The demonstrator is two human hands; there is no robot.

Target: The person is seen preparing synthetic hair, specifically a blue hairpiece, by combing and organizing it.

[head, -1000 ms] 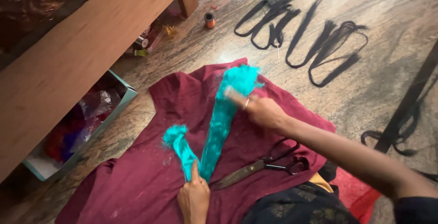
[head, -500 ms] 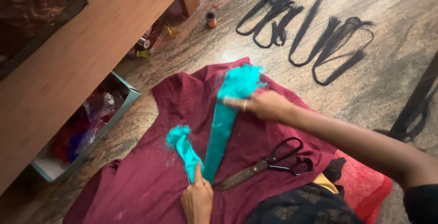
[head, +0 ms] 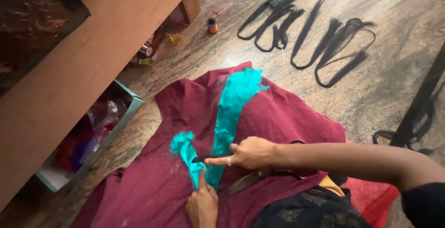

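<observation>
Since a second ago, the right hand (head: 248,153) has come back from the far end of the teal fibre strip (head: 229,116) to its near end, and now lies over the scissors (head: 245,180), which before lay bare on the cloth. That hand is partly closed, its index finger stretched out to the left, a ring on one finger, and it grips a thin dark tool (head: 204,159) whose flat tip points left across the strip; what kind of tool it is cannot be told. Only the blade and part of a handle of the scissors show beneath the wrist.

Just below, the left hand (head: 202,205) has its fingers curled and its index finger straight, pressing the bottom of the strip down where the two teal arms meet. The shorter arm curls up to the left into a fluffy tuft; the longer one runs up and to the right, widening to a broad end near the top edge of the maroon cloth (head: 287,116).

The cloth is spread on a stone floor (head: 394,93). Beyond it lie several loops of black hair strands (head: 320,38), with an orange spool of thread (head: 212,25) to their left. A wooden bench (head: 92,65) crosses the upper left, and under it stands a pale blue box (head: 125,112) with bright plastic-wrapped things. Red fabric (head: 371,198) shows at the lower right beside the person's dark patterned clothing.
</observation>
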